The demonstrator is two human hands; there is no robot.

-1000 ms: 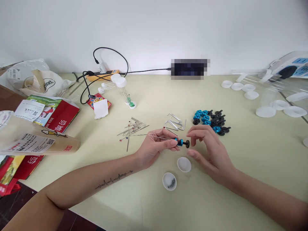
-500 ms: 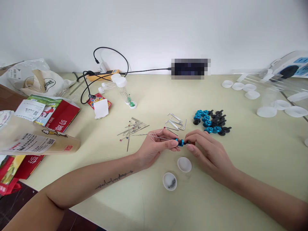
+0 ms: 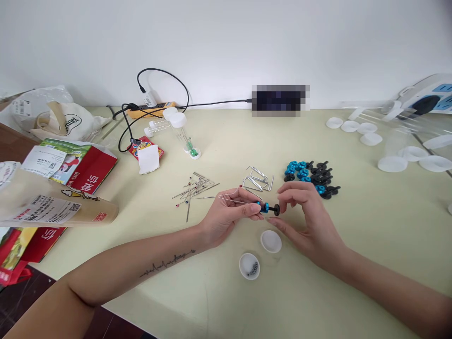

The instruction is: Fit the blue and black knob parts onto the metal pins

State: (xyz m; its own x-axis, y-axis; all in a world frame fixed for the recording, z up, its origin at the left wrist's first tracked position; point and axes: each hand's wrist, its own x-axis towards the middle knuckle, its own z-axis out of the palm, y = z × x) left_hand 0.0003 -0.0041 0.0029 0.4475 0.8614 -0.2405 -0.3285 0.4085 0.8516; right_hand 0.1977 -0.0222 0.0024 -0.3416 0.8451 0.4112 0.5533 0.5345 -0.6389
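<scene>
Between its thumb and fingers, my left hand (image 3: 231,212) pinches a small blue-and-black part (image 3: 265,207). A black rod ending in a round black disc (image 3: 277,210) sticks out of it to the right. A thin bent silver wire (image 3: 229,194) with a red tip also passes through the left fingers; how it meets the part is hidden. My right hand (image 3: 300,212) is open just right of the disc, thumb and fingers apart. Below lie a white cap (image 3: 271,241) and a second white cap (image 3: 243,266) with small metal bits in it.
Beyond the hands are bent metal rods (image 3: 259,178), blue and black parts (image 3: 318,176) and thin beaded pins (image 3: 194,188). A clear tube with a white lid (image 3: 178,120) stands farther back. White caps (image 3: 370,139) lie right; a drink cup (image 3: 88,207) is left.
My right fingers have let go of the black end of the part and spread apart, so the black disc now shows. The left hand has stayed in place. One blue part is now gone from the pile's front edge or hidden by my right hand.
</scene>
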